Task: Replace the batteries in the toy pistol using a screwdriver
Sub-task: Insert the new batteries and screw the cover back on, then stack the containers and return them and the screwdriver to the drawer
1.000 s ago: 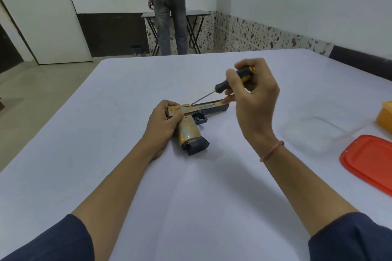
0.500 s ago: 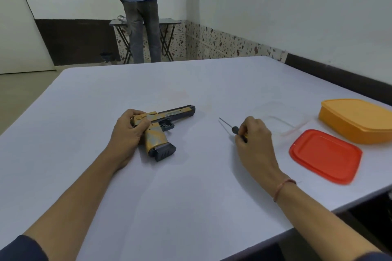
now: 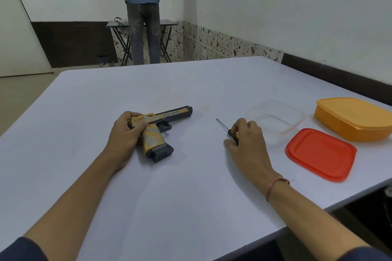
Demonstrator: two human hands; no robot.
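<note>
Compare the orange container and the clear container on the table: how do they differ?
The orange container is opaque; the clear container is see-through and looks empty. The orange container looks taller and sits further right, nearer the table edge, while the clear container lies closer to the right hand. The orange container appears closed by a lid; the clear one is open. Both are rounded rectangular boxes.

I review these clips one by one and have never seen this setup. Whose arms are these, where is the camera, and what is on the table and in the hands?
There is no machine: a person wears a camera on the head, looking down at their own arms. The left hand grips the rear of a yellow toy pistol lying on the white table. The right hand holds a small screwdriver low at the table. To the right lie a clear container, a red lid and an orange box. Another person stands in the background.
</note>
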